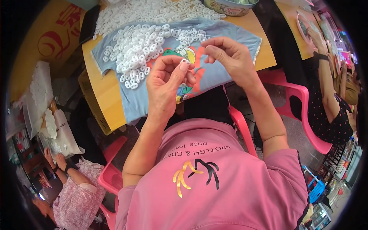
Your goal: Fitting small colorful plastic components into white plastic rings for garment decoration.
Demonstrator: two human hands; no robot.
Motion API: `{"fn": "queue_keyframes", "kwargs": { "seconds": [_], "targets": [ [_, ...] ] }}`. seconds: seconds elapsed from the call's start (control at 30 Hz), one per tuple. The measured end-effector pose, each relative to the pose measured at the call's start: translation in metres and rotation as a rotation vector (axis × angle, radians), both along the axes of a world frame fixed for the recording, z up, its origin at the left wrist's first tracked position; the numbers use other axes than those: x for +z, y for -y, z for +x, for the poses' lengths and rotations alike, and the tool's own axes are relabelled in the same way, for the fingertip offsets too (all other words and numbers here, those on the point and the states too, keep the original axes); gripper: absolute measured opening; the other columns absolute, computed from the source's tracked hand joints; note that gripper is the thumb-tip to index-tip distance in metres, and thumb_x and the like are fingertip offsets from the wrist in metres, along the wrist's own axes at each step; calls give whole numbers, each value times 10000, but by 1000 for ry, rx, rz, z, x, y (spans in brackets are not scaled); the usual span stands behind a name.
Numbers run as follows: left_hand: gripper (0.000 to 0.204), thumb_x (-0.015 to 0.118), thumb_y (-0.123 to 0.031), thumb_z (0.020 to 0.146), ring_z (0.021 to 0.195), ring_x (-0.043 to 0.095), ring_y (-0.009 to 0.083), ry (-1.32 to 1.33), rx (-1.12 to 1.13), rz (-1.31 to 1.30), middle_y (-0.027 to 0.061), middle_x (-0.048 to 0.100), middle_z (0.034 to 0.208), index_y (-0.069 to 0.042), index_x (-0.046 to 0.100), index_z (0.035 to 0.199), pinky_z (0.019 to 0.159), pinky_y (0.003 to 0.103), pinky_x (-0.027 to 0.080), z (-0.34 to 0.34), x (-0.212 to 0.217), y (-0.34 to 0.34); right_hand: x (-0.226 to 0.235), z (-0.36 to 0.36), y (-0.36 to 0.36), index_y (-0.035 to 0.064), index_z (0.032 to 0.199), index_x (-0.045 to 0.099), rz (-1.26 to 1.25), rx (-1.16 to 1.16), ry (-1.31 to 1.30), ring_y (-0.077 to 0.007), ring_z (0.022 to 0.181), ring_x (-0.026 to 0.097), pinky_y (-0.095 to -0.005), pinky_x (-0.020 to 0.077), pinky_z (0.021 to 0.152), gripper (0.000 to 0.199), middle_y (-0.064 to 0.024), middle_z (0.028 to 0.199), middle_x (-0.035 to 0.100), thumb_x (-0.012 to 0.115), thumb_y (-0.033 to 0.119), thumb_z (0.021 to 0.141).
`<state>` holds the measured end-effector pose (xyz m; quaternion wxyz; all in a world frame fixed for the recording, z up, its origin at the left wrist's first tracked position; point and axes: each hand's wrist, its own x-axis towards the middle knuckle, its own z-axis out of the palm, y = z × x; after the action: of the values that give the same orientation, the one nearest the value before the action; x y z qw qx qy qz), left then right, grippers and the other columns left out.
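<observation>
A yellow wooden table (105, 97) carries a light-blue printed T-shirt (214, 78), white plastic rings (136, 48) heaped at ten o'clock, a bowl (230, 7) at one.

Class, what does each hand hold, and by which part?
Left hand pinches a small white plastic ring by its rim between fingertips. Whether the right hand holds anything cannot be told.

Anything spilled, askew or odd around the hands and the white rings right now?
Nothing looks spilled. The left hand pinches one small white ring; the right hand is beside it. The ring pile lies on a light blue cloth, whose front edge hangs over the table.
</observation>
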<state>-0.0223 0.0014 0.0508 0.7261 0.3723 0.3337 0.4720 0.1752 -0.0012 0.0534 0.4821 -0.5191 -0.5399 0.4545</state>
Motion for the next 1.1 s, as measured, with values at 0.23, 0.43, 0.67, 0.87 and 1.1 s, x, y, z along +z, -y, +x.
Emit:
{"fn": "queue_keyframes", "kwargs": {
  "seconds": [0.23, 0.43, 0.67, 0.87, 1.1],
  "targets": [
    [146, 625, -84, 932, 683, 625, 112, 58, 5, 45, 86, 654, 837, 22, 568, 1013, 621, 244, 527, -2, 17, 7, 14, -35, 14, -14, 1052, 637, -95, 103, -393, -98, 737, 590, -238, 497, 698, 188, -48, 891, 654, 606, 142, 953],
    [153, 639, -81, 923, 682, 621, 108, 71, 18, 90, 80, 650, 821, 29, 570, 1003, 606, 235, 513, -5, 19, 9, 16, -43, 17, -8, 1036, 624, -132, 69, -446, -115, 737, 612, -277, 514, 670, 190, -49, 862, 640, 586, 165, 967],
    [150, 643, -81, 920, 687, 615, 100, 16, 43, 81, 73, 652, 822, 28, 570, 993, 603, 229, 504, -6, 22, 10, 13, -45, 18, -6, 1027, 619, -116, 70, -496, -113, 685, 559, -285, 508, 628, 196, -37, 822, 610, 581, 177, 970],
    [148, 638, -88, 924, 683, 611, 97, 3, 24, 104, 68, 652, 820, 24, 572, 993, 601, 228, 500, -6, 22, 11, 13, -47, 21, 8, 1017, 627, -79, 30, -471, -94, 692, 549, -252, 481, 654, 175, -25, 837, 617, 598, 171, 963],
    [140, 639, -89, 924, 703, 631, 92, -98, 63, 134, 69, 659, 807, 23, 578, 981, 623, 222, 513, -5, 22, 14, 15, -49, 22, 0, 993, 624, 35, -11, -226, -86, 722, 567, -239, 479, 678, 148, -29, 846, 627, 614, 142, 953]
  ]
}}
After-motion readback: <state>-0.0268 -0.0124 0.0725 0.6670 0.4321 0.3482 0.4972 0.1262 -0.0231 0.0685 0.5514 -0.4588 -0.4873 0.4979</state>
